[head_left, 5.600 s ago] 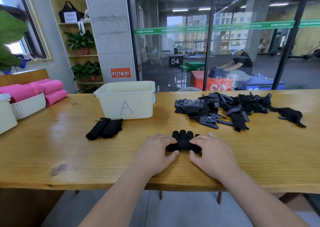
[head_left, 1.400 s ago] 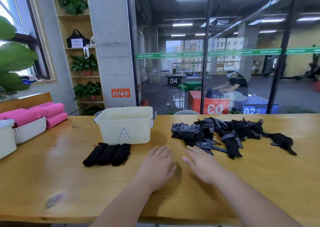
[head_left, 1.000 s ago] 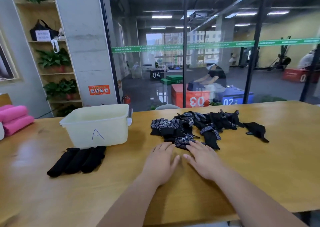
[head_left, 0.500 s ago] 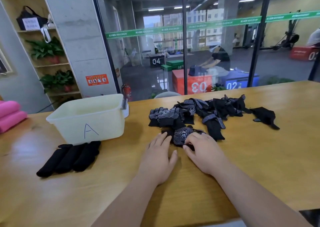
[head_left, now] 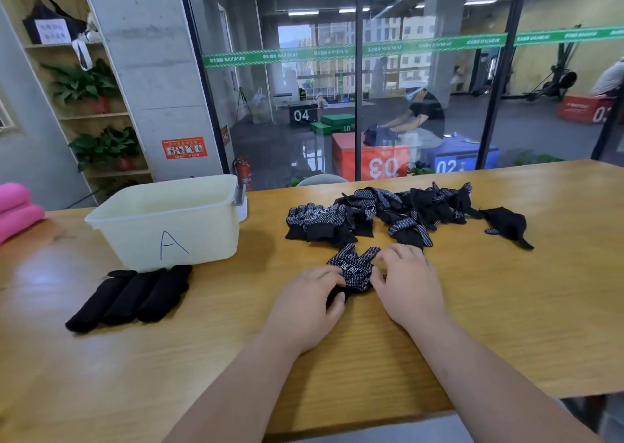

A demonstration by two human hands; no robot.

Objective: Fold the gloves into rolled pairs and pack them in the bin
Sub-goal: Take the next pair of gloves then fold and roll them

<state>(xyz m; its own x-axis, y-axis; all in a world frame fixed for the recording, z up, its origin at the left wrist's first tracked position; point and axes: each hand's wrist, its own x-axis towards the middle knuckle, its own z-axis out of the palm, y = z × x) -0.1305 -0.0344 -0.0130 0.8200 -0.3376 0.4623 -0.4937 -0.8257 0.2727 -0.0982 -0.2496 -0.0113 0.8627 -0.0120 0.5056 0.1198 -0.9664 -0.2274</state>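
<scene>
A moment ago both hands lay flat and bare on the desk [head_left: 506,307]. Now they have drawn one dotted glove [head_left: 354,267] out of the pile [head_left: 388,213] toward the near edge. The left hand [head_left: 310,299] curls over its cuff and the right hand [head_left: 408,284] pinches its finger side, so both are grasping it. The glove lies palm-up, just clear of the pile.

That looks like the start of a fourth pair. Three rolls [head_left: 131,294] lie side by side in front of the bin [head_left: 162,226] (marked "A"), none of them visibly inside it, so packing seems yet to come and a mate for this glove is still needed.

The desk is varnished wood. Pink rolls [head_left: 17,209] sit at its far left, a shelf [head_left: 98,115] of potted plants stands behind, and a glass wall [head_left: 439,88] looks onto a gym floor.
</scene>
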